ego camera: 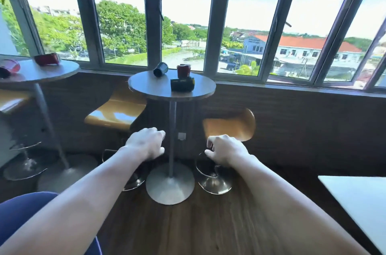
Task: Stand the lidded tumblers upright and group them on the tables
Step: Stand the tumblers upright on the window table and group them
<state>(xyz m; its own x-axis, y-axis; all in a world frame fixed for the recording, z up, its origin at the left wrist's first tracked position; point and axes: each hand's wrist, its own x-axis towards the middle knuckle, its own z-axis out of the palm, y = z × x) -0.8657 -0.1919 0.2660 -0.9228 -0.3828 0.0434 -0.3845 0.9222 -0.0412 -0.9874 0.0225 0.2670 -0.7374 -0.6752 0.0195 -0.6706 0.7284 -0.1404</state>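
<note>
Three tumblers: on the round table (146, 87) by the window; two more on the left table (52, 71).
Dark blue tumbler (160, 69): lying tilted on its side at the far left of the tabletop, open-looking end toward the camera.
Red tumbler (183, 70): appears upright at the far middle, near the window.
Black tumbler (182, 83): on its side, just in front of the red one, near or touching it; which, I cannot tell.
Left-table tumblers: a red tumbler on its side (47, 58) near the window, and a second red one (9, 68) tipped over at the frame edge.
Left hand (146, 143): held out low in front of the table's post, fingers loosely curled, nothing in it.
Right hand (226, 150): likewise out and low, fingers bent downward, holding nothing.
Stage: judged to be the approach; both hands are well apart from any tumbler.
Contents: too blurred to tell whether lids are on or anything is inside.
Risk, rolling: the blue tumbler sits close to the rim, so a nudge while reaching could send it off the edge.
Risk, knock-on: lifting the black tumbler carelessly could topple the red one behind it.
Risk, leak: if a lid is loose, tipping one upright quickly might spill.
Stools (117, 113): either side of the post, could hinder stepping close.
</note>
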